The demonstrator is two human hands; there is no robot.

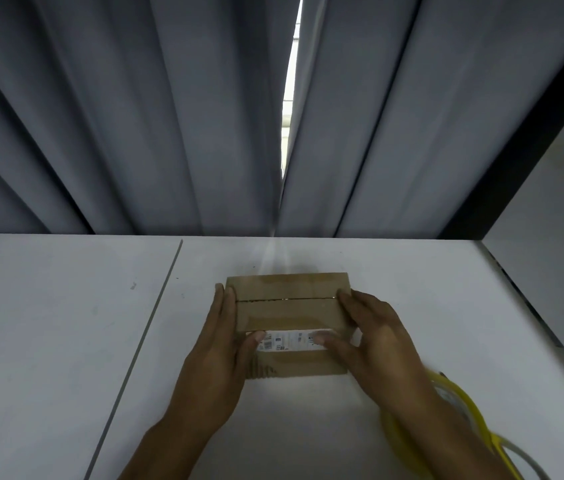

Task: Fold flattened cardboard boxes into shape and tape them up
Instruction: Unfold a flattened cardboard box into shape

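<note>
A small brown cardboard box (pixel 289 311) stands on the white table (pixel 48 323), its two top flaps folded down and meeting along a narrow seam. A white printed label runs across its near side. My left hand (pixel 220 344) holds the box's left end, fingers straight along the side and thumb pressed on the near face. My right hand (pixel 374 336) clasps the right end the same way, fingertips on the top flap by the seam and thumb on the label.
A yellow tape dispenser (pixel 447 410) lies on the table under my right forearm, partly hidden. Grey curtains (pixel 169 116) hang behind the table's far edge. A white wall panel (pixel 550 220) borders the right side. A seam (pixel 149 337) divides the tabletop on the left.
</note>
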